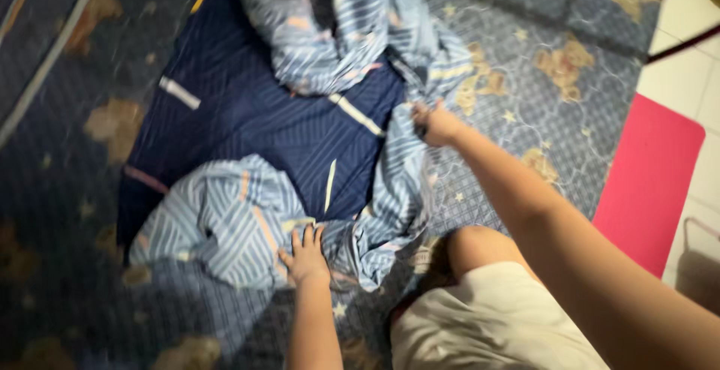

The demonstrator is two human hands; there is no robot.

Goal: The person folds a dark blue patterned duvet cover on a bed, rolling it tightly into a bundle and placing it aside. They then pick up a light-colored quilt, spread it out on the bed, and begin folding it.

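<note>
A striped duvet cover [285, 126], dark navy on one face and light blue on the other, lies crumpled on a quilted blue mattress [525, 77] patterned with bears and stars. My left hand [305, 254] presses flat, fingers spread, on the light blue folded part near me. My right hand [435, 124] reaches forward and pinches the light blue edge of the cover at its right side. The image is motion blurred.
My bent knee [469, 246] and pale shorts [487, 325] show at the bottom. A pink mat [649, 178] lies on the white tiled floor [686, 32] to the right of the mattress. A dark cord crosses the tiles at upper right.
</note>
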